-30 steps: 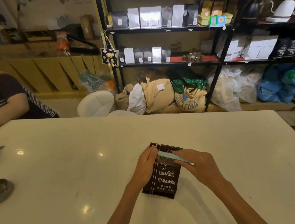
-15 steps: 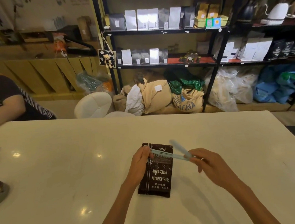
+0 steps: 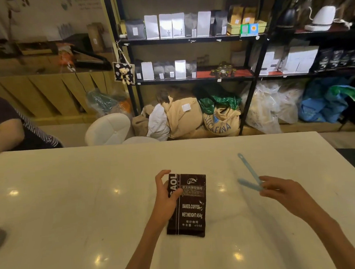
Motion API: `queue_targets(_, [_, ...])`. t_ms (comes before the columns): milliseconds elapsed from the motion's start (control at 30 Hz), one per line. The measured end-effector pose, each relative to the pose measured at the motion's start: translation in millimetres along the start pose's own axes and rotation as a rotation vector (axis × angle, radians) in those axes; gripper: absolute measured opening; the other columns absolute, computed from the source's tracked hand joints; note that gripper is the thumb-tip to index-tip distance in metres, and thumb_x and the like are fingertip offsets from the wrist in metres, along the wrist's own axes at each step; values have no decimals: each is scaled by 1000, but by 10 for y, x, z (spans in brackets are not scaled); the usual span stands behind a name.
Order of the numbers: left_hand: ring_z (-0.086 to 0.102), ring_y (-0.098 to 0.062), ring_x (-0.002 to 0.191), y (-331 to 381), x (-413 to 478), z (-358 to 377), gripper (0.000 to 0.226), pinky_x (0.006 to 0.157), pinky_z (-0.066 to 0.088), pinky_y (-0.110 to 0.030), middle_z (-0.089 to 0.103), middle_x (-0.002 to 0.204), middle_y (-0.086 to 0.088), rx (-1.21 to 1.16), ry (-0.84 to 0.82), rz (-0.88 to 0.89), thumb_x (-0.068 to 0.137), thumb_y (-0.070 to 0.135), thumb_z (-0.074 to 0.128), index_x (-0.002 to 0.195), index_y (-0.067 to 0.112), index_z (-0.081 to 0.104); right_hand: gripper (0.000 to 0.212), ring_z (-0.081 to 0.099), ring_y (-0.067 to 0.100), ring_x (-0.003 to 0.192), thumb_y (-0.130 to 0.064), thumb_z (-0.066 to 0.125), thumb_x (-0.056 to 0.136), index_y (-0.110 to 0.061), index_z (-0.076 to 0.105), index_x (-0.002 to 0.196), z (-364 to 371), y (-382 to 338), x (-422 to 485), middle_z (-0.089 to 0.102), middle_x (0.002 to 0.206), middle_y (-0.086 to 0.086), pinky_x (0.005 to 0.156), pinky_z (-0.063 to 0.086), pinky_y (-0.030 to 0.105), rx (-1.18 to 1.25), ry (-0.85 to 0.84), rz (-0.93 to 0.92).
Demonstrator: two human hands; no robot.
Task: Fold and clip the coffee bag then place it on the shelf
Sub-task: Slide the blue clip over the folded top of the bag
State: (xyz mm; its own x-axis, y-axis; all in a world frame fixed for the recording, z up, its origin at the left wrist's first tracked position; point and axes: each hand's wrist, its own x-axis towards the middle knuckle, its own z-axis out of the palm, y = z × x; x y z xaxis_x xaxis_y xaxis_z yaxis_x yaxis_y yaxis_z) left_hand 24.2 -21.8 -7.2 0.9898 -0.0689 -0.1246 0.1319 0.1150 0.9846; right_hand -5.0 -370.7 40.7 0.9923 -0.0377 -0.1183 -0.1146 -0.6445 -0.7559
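I steady the coffee bag (image 3: pixel 186 205) mid-table with my left hand (image 3: pixel 166 196) loosely cupped, my right hand (image 3: pixel 283 191) pinching the opened clip (image 3: pixel 250 175) beside it — clipping isn't done; next, slide it over the bag's top.

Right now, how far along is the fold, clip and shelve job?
Done: nothing I can confirm; whether the top is folded is unclear. In hand: the left hand holds the coffee bag lying on the white table; the right hand holds the blue clip open, clear of the bag. Left: clipping the top and placing the bag on the shelf.
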Motion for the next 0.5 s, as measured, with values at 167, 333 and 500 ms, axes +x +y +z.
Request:
queue_targets(167, [73, -33, 90, -33, -22, 57, 51, 66, 62, -49, 62, 117, -20, -70, 39, -59, 93, -4, 58, 122, 31, 35, 22, 65, -15, 89, -5, 86, 68, -24, 82, 77, 499, -294, 223, 73, 107, -7, 80, 42, -1, 52, -74, -77])
queue_targets(333, [73, -30, 91, -56, -19, 92, 48, 66, 62, -43, 64, 117, -19, -60, 36, -72, 91, -2, 61, 115, 32, 37, 22, 71, 8, 85, -12, 84, 72, -33, 79, 78, 672, -518, 424, 77, 92, -7, 81, 52, 23, 0, -173, -78])
queue_targets(500, [73, -31, 91, -94, -4, 103, 42, 67, 62, -44, 66, 115, -17, -52, 52, -74, 92, 1, 61, 115, 24, 36, 18, 70, 14, 83, -13, 81, 77, -19, 81, 94, 532, -571, 534, 77, 88, -6, 80, 53, 31, -74, -197, -100])
